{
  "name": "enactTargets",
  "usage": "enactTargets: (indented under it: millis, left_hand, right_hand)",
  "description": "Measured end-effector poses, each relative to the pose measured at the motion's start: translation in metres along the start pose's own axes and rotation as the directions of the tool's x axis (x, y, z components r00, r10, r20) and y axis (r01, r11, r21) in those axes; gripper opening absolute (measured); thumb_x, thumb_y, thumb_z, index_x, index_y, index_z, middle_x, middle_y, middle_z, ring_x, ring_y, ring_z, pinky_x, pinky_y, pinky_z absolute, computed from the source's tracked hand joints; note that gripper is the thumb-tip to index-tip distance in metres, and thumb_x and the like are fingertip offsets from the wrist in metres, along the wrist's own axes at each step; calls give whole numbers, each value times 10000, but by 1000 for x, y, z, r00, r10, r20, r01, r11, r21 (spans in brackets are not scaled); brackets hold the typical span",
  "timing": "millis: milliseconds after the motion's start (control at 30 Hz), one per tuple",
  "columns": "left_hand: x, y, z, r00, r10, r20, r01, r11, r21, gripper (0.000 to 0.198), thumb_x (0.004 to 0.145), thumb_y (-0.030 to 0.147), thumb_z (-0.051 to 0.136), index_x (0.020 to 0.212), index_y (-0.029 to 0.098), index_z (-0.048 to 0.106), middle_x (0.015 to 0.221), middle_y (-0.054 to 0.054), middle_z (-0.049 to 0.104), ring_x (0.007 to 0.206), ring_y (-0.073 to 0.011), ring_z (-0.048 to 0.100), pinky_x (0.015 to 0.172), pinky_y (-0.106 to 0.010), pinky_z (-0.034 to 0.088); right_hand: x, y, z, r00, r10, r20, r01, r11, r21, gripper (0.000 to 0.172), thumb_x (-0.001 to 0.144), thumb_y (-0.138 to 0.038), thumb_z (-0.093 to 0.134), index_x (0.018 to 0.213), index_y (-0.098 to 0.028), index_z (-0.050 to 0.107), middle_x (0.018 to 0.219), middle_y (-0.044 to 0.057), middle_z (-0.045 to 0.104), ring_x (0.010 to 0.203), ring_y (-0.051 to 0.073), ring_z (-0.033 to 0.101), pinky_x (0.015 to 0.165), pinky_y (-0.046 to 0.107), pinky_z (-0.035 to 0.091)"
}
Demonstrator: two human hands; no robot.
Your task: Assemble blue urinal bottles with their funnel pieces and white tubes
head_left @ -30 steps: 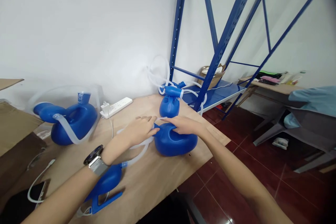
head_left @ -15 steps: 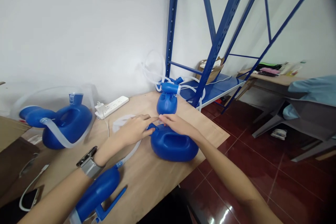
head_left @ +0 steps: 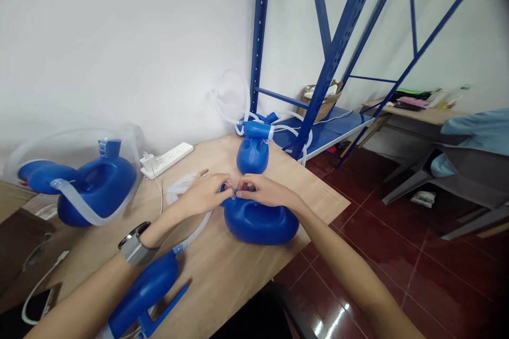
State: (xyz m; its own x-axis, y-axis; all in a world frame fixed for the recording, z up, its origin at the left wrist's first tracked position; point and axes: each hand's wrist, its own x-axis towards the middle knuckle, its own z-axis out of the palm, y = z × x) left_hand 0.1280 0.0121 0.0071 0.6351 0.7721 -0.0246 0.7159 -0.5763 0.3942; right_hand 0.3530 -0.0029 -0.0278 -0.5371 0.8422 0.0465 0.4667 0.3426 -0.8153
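A blue plastic container lies on the wooden table near its right edge. Both my hands meet at its top. My left hand, with a watch on its wrist, pinches the end of a clear tube at the container's neck. My right hand pinches the same spot from the other side, fingers curled. The tube runs down to a blue hand pump lying by my left forearm.
A second blue container stands behind, a third with tubing at the left. A white power strip lies by the wall. Blue shelving rises at the right, above red floor tiles. A phone lies bottom left.
Both hands have closed into pinches at the container's neck and brought the tube end up to it. The view shifted slightly.
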Motion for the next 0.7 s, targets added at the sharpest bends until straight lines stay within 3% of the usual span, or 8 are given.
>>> enactTargets:
  millis: [133,200,400,700]
  left_hand:
    - [0,-10,5,999,50,-14,-51,998,-28,264,950,434,454,941,239,632,992,-32,763,924,-231,700,936,-416,512]
    - [0,-10,6,999,47,-24,-48,998,-29,276,952,447,460,929,241,642,990,-33,759,892,-228,695,813,-365,508]
    - [-2,-2,5,999,-29,-44,28,999,-30,260,940,445,485,897,245,645,986,-32,754,879,-235,690,740,-351,475]
    - [0,-2,5,999,13,-43,-17,996,-91,251,935,406,469,851,235,634,930,-24,724,841,-215,666,716,-341,464]
  right_hand:
    - [3,-1,0,996,82,41,-81,996,-25,307,965,-498,676,924,-202,607,834,-22,609,692,132,534,634,260,421]
    - [2,-1,0,994,105,30,-104,994,-36,328,959,-513,681,904,-208,575,819,-31,596,693,129,536,640,259,425]
    - [2,-5,-1,977,205,58,-204,978,-31,319,946,-510,681,944,-223,543,750,-60,535,597,105,482,551,234,376]
    - [5,-6,-4,983,157,100,-160,987,22,232,914,-412,691,935,-222,561,672,-84,450,603,108,414,576,237,357]
